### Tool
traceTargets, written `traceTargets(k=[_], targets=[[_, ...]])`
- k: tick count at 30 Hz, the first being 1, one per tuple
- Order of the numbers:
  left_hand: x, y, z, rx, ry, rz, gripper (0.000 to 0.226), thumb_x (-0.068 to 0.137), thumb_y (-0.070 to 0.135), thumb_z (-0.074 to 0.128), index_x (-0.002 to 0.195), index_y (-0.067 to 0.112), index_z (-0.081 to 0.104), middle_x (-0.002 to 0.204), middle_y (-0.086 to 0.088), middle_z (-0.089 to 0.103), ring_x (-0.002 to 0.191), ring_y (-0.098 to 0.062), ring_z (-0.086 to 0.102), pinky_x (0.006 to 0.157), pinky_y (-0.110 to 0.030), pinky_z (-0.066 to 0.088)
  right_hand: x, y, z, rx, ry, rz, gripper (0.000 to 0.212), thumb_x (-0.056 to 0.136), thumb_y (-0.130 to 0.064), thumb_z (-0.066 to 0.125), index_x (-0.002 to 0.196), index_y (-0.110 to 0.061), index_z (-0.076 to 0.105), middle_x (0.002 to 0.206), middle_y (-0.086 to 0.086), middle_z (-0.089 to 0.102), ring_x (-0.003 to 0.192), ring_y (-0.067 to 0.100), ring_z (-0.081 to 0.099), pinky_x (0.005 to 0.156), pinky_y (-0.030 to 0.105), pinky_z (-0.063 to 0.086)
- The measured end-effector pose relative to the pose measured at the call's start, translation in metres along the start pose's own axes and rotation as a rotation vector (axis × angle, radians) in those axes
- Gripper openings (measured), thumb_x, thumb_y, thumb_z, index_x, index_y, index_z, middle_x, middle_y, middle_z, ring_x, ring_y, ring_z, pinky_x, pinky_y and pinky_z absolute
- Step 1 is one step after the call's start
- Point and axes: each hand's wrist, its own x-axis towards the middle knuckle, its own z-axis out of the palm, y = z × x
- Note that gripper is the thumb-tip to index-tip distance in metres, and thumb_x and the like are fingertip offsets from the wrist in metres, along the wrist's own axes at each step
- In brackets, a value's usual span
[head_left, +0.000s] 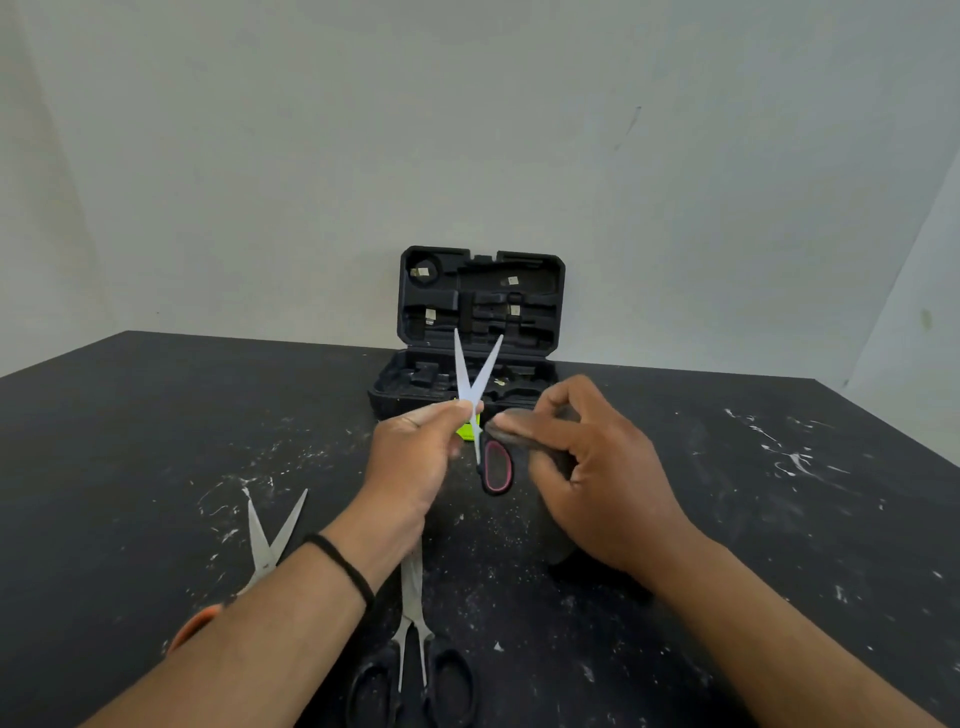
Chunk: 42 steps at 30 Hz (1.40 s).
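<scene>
Here on the paint-flecked black desk (779, 519), with an open black tool case (480, 306) at its far edge, I watch two hands working at the centre. The right hand (608, 467) has its fingers curled round a dark, blurred object (558, 530). The left hand (415, 457) pinches the red-and-black scissors (470, 382) near the pivot, raised above the desk, blades spread and pointing at the case. Black-handled scissors (413, 639) lie near me, orange-handled scissors (265, 551) to their left, partly under the forearm.
</scene>
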Motion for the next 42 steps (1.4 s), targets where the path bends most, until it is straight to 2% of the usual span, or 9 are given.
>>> traceTargets(k=[9,13,17,21,25,27,33,38,42], targets=[[0.004,-0.006,-0.002,-0.005,0.057,-0.029,0.015,0.093,0.024,0.068,0.089,0.020,0.082,0.046,0.010,0.044,0.041,-0.005,0.033,0.048,-0.023,0.029,0.001,-0.006,0.000,-0.013,-0.320,0.021,0.027,0.091,-0.032,0.060,0.105,-0.047,0.077,0.093,-0.013,0.051,0.073,0.008,0.052,0.065,0.024,0.049],[-0.001,-0.010,0.006,0.012,0.018,0.020,0.015,0.092,0.023,0.069,0.086,0.023,0.082,0.047,0.010,0.040,0.043,-0.005,0.029,0.044,-0.019,0.027,-0.002,-0.004,-0.004,0.033,-0.201,0.018,0.033,0.080,-0.039,0.048,0.077,-0.030,0.080,0.083,-0.011,0.053,0.067,0.012,0.053,0.058,0.034,0.051],[0.000,-0.010,0.006,0.000,0.007,0.035,0.015,0.093,0.024,0.069,0.085,0.024,0.082,0.046,0.011,0.040,0.043,-0.004,0.030,0.042,-0.014,0.027,0.001,0.002,-0.002,0.066,0.012,0.058,0.030,0.088,-0.018,0.064,0.104,-0.039,0.079,0.092,-0.013,0.051,0.069,0.010,0.054,0.060,0.031,0.053],[-0.001,-0.007,0.006,-0.023,0.001,-0.001,0.016,0.095,0.023,0.066,0.096,0.019,0.081,0.044,0.018,0.049,0.039,-0.002,0.037,0.044,-0.013,0.030,0.001,0.004,0.003,0.055,-0.110,0.072,0.036,0.093,-0.020,0.065,0.116,-0.046,0.073,0.094,-0.014,0.050,0.073,0.009,0.053,0.064,0.031,0.051],[0.005,-0.002,-0.001,-0.056,0.079,-0.031,0.018,0.095,0.026,0.065,0.097,0.018,0.081,0.047,0.011,0.044,0.043,-0.006,0.031,0.047,-0.021,0.028,0.002,0.004,-0.003,0.094,-0.224,0.077,0.058,0.085,-0.015,0.062,0.069,-0.070,0.061,0.085,-0.012,0.057,0.075,0.008,0.062,0.058,0.026,0.044],[0.007,0.000,-0.005,-0.059,0.095,-0.026,0.018,0.095,0.027,0.065,0.091,0.021,0.081,0.048,0.010,0.043,0.046,-0.009,0.030,0.049,-0.025,0.027,0.001,0.005,-0.002,0.060,-0.206,0.059,0.053,0.084,-0.014,0.062,0.066,-0.064,0.064,0.084,-0.013,0.057,0.074,0.006,0.062,0.057,0.023,0.042],[-0.002,-0.005,0.005,-0.044,0.038,-0.005,0.015,0.095,0.021,0.066,0.098,0.015,0.079,0.044,0.017,0.051,0.036,0.000,0.041,0.040,-0.010,0.032,-0.001,0.001,0.006,0.021,-0.032,-0.012,0.036,0.093,-0.019,0.064,0.120,-0.042,0.073,0.099,-0.015,0.050,0.073,0.009,0.054,0.060,0.024,0.049],[0.001,-0.009,0.006,-0.032,0.057,0.011,0.015,0.095,0.021,0.066,0.094,0.017,0.081,0.047,0.009,0.046,0.038,-0.003,0.033,0.040,-0.012,0.028,-0.001,0.002,0.005,-0.005,-0.212,0.041,0.023,0.088,-0.025,0.065,0.095,-0.043,0.079,0.088,-0.016,0.052,0.068,0.006,0.052,0.060,0.019,0.040],[-0.004,-0.008,0.008,-0.020,0.028,0.046,0.016,0.096,0.022,0.066,0.093,0.019,0.081,0.049,0.006,0.046,0.036,-0.002,0.032,0.039,-0.012,0.028,-0.003,-0.002,0.001,0.024,-0.106,0.014,0.023,0.084,-0.031,0.057,0.082,-0.037,0.079,0.085,-0.015,0.053,0.068,0.004,0.054,0.059,0.015,0.039]])
